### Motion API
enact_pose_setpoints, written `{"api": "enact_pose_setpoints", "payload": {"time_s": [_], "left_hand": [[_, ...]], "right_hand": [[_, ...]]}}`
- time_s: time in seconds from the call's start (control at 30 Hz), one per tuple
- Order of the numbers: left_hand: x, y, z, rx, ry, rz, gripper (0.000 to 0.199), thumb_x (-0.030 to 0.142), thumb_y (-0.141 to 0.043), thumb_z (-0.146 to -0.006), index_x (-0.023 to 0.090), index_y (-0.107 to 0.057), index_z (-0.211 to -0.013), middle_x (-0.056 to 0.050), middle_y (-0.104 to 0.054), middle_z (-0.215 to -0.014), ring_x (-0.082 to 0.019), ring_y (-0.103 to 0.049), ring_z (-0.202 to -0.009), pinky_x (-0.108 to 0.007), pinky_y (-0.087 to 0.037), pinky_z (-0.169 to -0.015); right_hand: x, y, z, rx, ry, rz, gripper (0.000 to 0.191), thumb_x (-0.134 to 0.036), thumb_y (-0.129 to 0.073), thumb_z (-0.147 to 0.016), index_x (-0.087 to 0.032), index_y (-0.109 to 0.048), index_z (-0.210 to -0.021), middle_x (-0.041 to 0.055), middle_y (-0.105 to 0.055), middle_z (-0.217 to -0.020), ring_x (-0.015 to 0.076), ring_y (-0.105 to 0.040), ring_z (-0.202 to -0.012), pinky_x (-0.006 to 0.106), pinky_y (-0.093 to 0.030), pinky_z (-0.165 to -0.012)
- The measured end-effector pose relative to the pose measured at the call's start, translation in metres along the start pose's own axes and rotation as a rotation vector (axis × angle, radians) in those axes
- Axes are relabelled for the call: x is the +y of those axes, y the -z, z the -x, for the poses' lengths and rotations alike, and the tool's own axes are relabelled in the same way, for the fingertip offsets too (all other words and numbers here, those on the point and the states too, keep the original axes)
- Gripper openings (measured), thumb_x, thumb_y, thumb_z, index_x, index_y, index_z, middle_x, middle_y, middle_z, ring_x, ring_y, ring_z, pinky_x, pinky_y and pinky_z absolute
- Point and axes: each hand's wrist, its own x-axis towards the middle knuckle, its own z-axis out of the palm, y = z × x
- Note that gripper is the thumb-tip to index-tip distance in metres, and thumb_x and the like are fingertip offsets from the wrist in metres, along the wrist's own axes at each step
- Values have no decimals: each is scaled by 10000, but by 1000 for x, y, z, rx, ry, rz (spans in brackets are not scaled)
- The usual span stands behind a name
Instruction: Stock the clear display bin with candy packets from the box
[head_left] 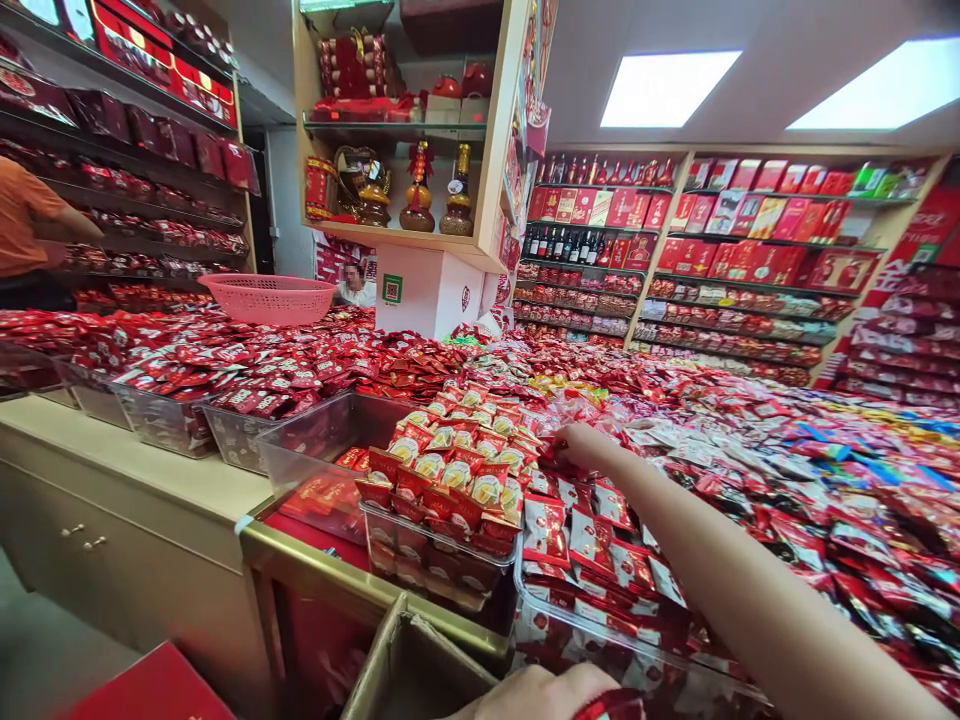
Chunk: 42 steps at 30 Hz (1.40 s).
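Note:
My right hand [581, 447] reaches over the clear bins, its fingers curled down against a red packet beside the pile of red-and-gold packets [457, 450]. What it grips is too small to make out. At the bottom edge, my left hand [536, 692] is closed around a shiny red packet [613, 704], partly cut off by the frame. Just left of that hand stands an open cardboard box [420, 655]. Between the two hands lies a clear bin of red-and-white packets [592, 545].
Clear bins [161, 425] of red packets line the counter [187, 478] at left. A pink basket [270, 300] rests on the packets behind. A shelf unit [480, 240] hangs above the middle. A person in an orange top [22, 225] stands far left.

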Motion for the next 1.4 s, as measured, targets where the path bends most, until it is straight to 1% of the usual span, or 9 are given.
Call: {"api": "enact_pose_setpoints", "payload": {"time_s": [0.2, 0.37, 0.47, 0.63, 0.77, 0.87, 1.0, 1.2, 1.4], "left_hand": [[20, 6, 7, 107, -242, 623, 531, 587, -407, -764, 113, -552, -954, -64, -580, -779, -119, -555, -688, -206, -427, -634], [26, 3, 8, 92, -131, 889, 487, 538, -451, -771, 102, -517, -978, -14, -552, -572, -60, -505, -403, -107, -308, -339], [25, 5, 9, 102, -183, 930, 479, 528, -466, -768, 91, -511, -960, -6, -553, -537, -69, -528, -403, -100, -292, -322], [29, 9, 12, 83, -149, 979, 468, 388, -649, -680, 129, -468, -1024, -63, -626, -817, -81, -597, -520, -111, -356, -400], [29, 7, 10, 131, -126, 940, 438, 409, -607, -712, 110, -462, -998, -65, -630, -753, -80, -588, -474, -109, -313, -361], [28, 5, 8, 150, -96, 903, 432, 491, -510, -750, 119, -437, -956, -29, -603, -621, -76, -546, -400, -118, -273, -337], [28, 2, 9, 152, -12, 728, 354, 401, -530, -737, 133, -445, -952, 7, -567, -584, -48, -460, -354, -154, -345, -389], [12, 1, 7, 119, -160, 335, 341, 218, -511, -712, 143, -494, -1044, 19, -553, -592, -40, -386, -421, -144, -299, -430], [0, 1, -1, 63, -180, 188, 378, 282, -535, -717, 181, -521, -1081, 21, -556, -620, -53, -392, -475, -133, -305, -454]], "right_hand": [[-22, 36, 58, 57, 64, -263, 323, -401, -423, -836, -140, -609, -799, 46, -634, -695, 138, -572, -627, 250, -433, -582], [-56, 56, 143, -278, 254, -750, 438, -530, -373, -811, -153, -592, -764, -19, -514, -534, 76, -435, -441, 190, -318, -411], [-66, 47, 175, -420, 318, -904, 281, -431, -558, -744, -151, -579, -740, -37, -475, -565, 69, -402, -494, 182, -299, -445], [-66, 14, 190, -248, 202, -1129, 259, -397, -585, -733, -144, -534, -710, -39, -464, -565, 66, -386, -494, 182, -304, -449], [-65, 4, 197, -169, 102, -1254, 300, -444, -587, -713, -152, -520, -696, -42, -449, -544, 62, -377, -455, 183, -303, -418], [-54, 13, 188, 19, 54, -1163, 324, -481, -557, -715, -158, -528, -705, -27, -480, -542, 73, -404, -441, 191, -305, -395], [-21, 26, 137, 399, -191, -777, 239, -384, -458, -802, -164, -548, -782, -7, -541, -592, 91, -468, -460, 205, -346, -415], [2, 13, 47, 269, -419, -607, 197, -288, -484, -833, -115, -565, -783, -6, -586, -672, 94, -545, -549, 236, -450, -511], [-17, 3, 23, 114, -430, -571, 194, -281, -479, -844, -126, -559, -930, 29, -596, -862, 118, -574, -689, 280, -494, -598]]}}
